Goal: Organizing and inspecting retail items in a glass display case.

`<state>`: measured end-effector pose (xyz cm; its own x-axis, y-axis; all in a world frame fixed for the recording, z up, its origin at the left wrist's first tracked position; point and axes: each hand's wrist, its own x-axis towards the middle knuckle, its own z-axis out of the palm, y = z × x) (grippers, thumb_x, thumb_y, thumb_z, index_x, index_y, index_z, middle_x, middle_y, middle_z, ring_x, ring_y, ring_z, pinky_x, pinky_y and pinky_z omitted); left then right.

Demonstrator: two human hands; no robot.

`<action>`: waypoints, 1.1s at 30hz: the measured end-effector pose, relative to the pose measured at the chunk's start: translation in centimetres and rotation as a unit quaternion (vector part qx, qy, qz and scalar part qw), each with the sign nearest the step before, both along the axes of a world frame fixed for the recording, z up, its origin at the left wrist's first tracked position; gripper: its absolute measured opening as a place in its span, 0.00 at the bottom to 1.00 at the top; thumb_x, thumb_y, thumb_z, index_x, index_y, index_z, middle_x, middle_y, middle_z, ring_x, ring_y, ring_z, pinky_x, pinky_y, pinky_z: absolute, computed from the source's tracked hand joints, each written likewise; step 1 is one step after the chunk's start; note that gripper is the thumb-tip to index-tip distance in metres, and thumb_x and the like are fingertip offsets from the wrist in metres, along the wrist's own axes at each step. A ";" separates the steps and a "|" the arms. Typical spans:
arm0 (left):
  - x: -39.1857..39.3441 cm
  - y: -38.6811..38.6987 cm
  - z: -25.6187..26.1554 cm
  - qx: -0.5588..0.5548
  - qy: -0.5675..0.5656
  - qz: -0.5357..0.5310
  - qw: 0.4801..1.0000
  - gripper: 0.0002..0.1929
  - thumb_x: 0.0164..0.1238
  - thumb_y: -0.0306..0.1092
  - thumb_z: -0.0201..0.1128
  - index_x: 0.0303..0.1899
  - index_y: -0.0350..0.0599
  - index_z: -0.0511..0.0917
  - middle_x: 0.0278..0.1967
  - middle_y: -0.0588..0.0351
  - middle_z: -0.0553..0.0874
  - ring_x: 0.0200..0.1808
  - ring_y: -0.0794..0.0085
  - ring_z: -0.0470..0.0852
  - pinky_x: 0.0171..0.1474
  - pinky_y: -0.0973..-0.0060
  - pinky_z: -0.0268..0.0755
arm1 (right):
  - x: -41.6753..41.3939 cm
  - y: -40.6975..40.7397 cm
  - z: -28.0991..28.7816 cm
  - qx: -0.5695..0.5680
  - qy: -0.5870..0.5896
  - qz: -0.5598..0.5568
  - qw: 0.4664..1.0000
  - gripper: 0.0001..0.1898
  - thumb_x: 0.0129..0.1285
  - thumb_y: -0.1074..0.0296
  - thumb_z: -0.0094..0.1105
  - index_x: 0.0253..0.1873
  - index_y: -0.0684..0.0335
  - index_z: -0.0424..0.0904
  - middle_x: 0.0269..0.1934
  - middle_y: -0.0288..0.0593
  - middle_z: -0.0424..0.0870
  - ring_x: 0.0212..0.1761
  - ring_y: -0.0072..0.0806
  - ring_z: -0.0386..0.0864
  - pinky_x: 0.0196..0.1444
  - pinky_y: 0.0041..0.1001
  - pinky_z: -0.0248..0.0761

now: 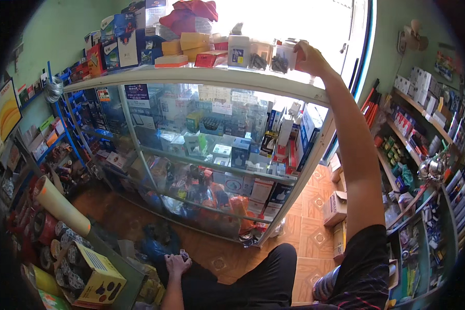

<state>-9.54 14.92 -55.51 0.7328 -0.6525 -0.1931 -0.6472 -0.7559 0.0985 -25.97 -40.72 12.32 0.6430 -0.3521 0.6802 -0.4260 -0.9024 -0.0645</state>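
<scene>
My right arm reaches up to the top of a glass display cabinet (201, 75). There my right hand (310, 58) is at the end of a row of clear plastic containers, touching the one at the right; its fingertips are partly hidden. Beside it stands a clear container with dark small parts (279, 62), and further left a white-capped container (238, 50). Low in the view, my left hand (178, 263) is closed around a small crumpled greyish cloth or wad (184, 254), near my dark trousers and a blue plastic bag (161, 242).
Yellow boxes (193, 40) and a red box (210, 59) lie on the cabinet top. At lower left stand a carton of tape rolls (100, 275) and a cream roll (62, 205). Cardboard boxes (335, 209) and stocked shelves (422, 112) are on the right.
</scene>
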 end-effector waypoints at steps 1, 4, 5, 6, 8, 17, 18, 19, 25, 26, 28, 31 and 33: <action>-0.1 -0.1 0.2 -0.001 -0.001 0.002 1.000 0.33 0.66 0.65 0.56 0.43 0.40 0.92 0.44 0.46 0.92 0.54 0.58 0.85 0.64 0.61 0.63 | 0.1 0.4 0.0 -0.021 0.001 0.001 1.000 0.26 0.61 0.73 0.73 0.64 0.61 0.76 0.57 0.54 0.84 0.58 0.44 0.85 0.59 0.39 0.80; -0.6 -0.6 0.9 0.005 -0.005 -0.005 1.000 0.32 0.66 0.64 0.56 0.44 0.40 0.92 0.44 0.46 0.92 0.54 0.58 0.85 0.65 0.61 0.63 | -0.8 -1.4 -0.3 0.026 -0.030 0.083 0.996 0.36 0.58 0.72 0.76 0.72 0.54 0.72 0.59 0.55 0.83 0.62 0.47 0.84 0.64 0.41 0.78; -0.7 -1.0 1.1 0.011 -0.003 -0.010 1.000 0.32 0.66 0.64 0.56 0.44 0.40 0.92 0.44 0.46 0.92 0.53 0.58 0.85 0.65 0.61 0.63 | -1.2 -2.8 -0.1 0.088 -0.059 0.163 0.981 0.41 0.57 0.72 0.77 0.75 0.50 0.69 0.60 0.55 0.83 0.63 0.47 0.84 0.66 0.42 0.78; -0.7 -1.7 1.1 0.012 -0.004 -0.020 1.000 0.32 0.66 0.64 0.56 0.44 0.40 0.92 0.44 0.46 0.92 0.53 0.58 0.85 0.65 0.61 0.63 | -1.6 -4.8 -0.4 0.036 -0.072 0.201 0.976 0.42 0.56 0.75 0.74 0.78 0.49 0.69 0.61 0.54 0.83 0.64 0.48 0.83 0.69 0.41 0.77; -0.5 -1.4 0.8 -0.004 0.010 -0.013 1.000 0.32 0.66 0.64 0.57 0.42 0.41 0.92 0.43 0.46 0.92 0.53 0.58 0.86 0.65 0.61 0.63 | -1.5 -5.5 -0.3 -0.060 -0.068 0.138 0.986 0.40 0.56 0.76 0.72 0.76 0.51 0.71 0.61 0.54 0.83 0.64 0.48 0.83 0.68 0.40 0.77; -0.4 0.3 0.0 -0.004 -0.027 0.003 1.000 0.29 0.66 0.62 0.58 0.36 0.41 0.91 0.36 0.46 0.92 0.49 0.57 0.86 0.62 0.60 0.64 | -1.4 -3.5 -0.1 -0.017 -0.114 -0.016 0.993 0.23 0.60 0.59 0.73 0.57 0.63 0.82 0.52 0.54 0.89 0.58 0.46 0.86 0.62 0.38 0.77; -0.3 0.2 -0.2 -0.001 -0.028 -0.001 1.000 0.29 0.66 0.62 0.58 0.36 0.41 0.91 0.36 0.46 0.92 0.49 0.57 0.86 0.62 0.60 0.64 | -1.4 -3.8 0.1 -0.027 -0.127 0.006 0.992 0.24 0.61 0.55 0.74 0.57 0.64 0.82 0.53 0.54 0.89 0.58 0.46 0.86 0.61 0.38 0.77; -0.2 0.1 -0.3 0.020 -0.029 0.003 0.999 0.29 0.66 0.63 0.58 0.38 0.44 0.92 0.38 0.47 0.91 0.50 0.57 0.86 0.62 0.60 0.63 | -1.5 -4.1 0.0 -0.036 -0.140 0.027 0.989 0.25 0.62 0.51 0.75 0.56 0.64 0.82 0.53 0.54 0.89 0.58 0.46 0.86 0.61 0.39 0.78; -0.3 -1.4 -0.9 0.008 -0.042 -0.020 0.999 0.29 0.67 0.64 0.59 0.37 0.45 0.92 0.38 0.46 0.91 0.48 0.56 0.86 0.61 0.59 0.63 | -1.0 -7.5 0.0 -0.063 -0.145 0.053 0.986 0.30 0.61 0.46 0.74 0.58 0.64 0.82 0.49 0.50 0.89 0.52 0.42 0.88 0.55 0.40 0.80; -0.5 -1.1 -0.9 -0.003 -0.040 -0.019 0.999 0.29 0.65 0.63 0.58 0.35 0.43 0.91 0.37 0.46 0.92 0.47 0.55 0.87 0.61 0.58 0.64 | -0.8 -7.5 -0.4 -0.008 -0.170 0.096 0.981 0.28 0.61 0.47 0.74 0.56 0.64 0.83 0.48 0.49 0.90 0.50 0.39 0.88 0.54 0.38 0.81; -0.8 -0.7 -0.9 -0.003 -0.058 -0.020 0.998 0.29 0.65 0.63 0.59 0.36 0.44 0.92 0.37 0.46 0.92 0.47 0.55 0.87 0.61 0.58 0.64 | -0.8 -6.7 -0.4 0.048 -0.203 0.137 0.968 0.26 0.61 0.48 0.74 0.54 0.64 0.85 0.47 0.47 0.90 0.49 0.36 0.89 0.52 0.37 0.81; -0.8 -0.7 -0.6 0.014 -0.067 -0.016 0.998 0.28 0.66 0.63 0.59 0.36 0.46 0.92 0.38 0.46 0.92 0.48 0.55 0.87 0.62 0.58 0.64 | -0.6 -4.6 -0.4 0.116 -0.120 0.180 0.969 0.20 0.61 0.51 0.74 0.47 0.64 0.87 0.43 0.44 0.91 0.45 0.32 0.89 0.50 0.34 0.81; -0.9 -0.4 -0.3 0.034 -0.056 -0.012 0.998 0.28 0.66 0.63 0.59 0.37 0.47 0.92 0.38 0.46 0.92 0.48 0.55 0.87 0.62 0.58 0.64 | -0.8 -3.5 -1.5 0.163 -0.157 0.227 0.947 0.19 0.61 0.52 0.75 0.44 0.64 0.89 0.42 0.44 0.92 0.45 0.32 0.89 0.49 0.33 0.81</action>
